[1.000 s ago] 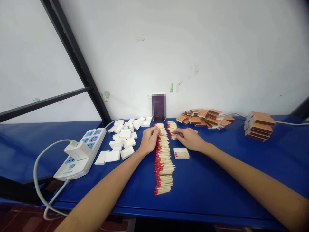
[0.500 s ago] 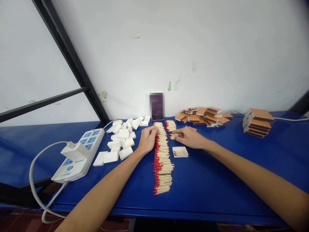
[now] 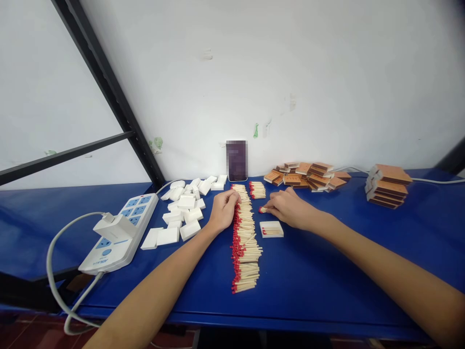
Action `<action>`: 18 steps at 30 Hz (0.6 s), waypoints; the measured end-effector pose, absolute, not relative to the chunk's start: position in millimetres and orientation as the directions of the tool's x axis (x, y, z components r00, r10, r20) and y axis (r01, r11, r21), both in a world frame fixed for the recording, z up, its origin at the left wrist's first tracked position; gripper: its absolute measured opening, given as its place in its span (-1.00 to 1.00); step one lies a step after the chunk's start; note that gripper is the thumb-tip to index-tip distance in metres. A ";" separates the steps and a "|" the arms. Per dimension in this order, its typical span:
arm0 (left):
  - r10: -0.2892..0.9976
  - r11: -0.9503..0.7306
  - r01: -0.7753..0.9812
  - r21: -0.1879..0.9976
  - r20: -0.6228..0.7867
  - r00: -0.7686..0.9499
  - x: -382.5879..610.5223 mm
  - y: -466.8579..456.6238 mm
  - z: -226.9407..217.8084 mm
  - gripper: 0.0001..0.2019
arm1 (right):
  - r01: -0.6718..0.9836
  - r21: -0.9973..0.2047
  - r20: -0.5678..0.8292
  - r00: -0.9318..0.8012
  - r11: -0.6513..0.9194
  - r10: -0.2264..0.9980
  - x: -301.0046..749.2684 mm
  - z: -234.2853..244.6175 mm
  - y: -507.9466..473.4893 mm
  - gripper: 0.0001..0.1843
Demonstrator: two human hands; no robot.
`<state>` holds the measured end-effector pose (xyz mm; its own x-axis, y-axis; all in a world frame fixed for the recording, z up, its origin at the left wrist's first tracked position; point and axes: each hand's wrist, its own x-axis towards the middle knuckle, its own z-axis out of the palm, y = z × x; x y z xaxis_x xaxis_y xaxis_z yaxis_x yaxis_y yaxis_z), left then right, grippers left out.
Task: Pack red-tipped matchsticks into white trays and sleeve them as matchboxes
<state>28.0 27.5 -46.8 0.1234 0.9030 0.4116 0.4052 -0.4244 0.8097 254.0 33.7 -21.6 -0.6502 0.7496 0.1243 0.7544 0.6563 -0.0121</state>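
Observation:
A long row of red-tipped matches (image 3: pixel 245 242) runs down the middle of the blue table (image 3: pixel 327 271). My left hand (image 3: pixel 224 209) rests curled against the row's far left side, its fingers bent on the matches. My right hand (image 3: pixel 288 208) pinches a small bundle of matches (image 3: pixel 262 210) just above an open white tray (image 3: pixel 271 229) that holds a few matches. A shorter batch of matches (image 3: pixel 257 189) lies beyond it.
White inner trays (image 3: pixel 183 208) lie heaped at left beside a power strip (image 3: pixel 121 230) with a plugged adapter and cable. Brown matchbox sleeves (image 3: pixel 308 175) and a stack of them (image 3: pixel 388 185) sit at the back right. A phone (image 3: pixel 236 160) leans on the wall.
My right hand has drawn a small bundle of matches away from the short batch, back toward the open tray. The left hand has stayed on the row.

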 end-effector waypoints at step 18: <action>0.895 -0.441 0.393 0.807 0.425 0.132 28.2 26.5 -46.6 -0.63 | 0.733 -0.109 0.123 -0.660 0.671 0.741 263.3 -24.1 34.7 -0.71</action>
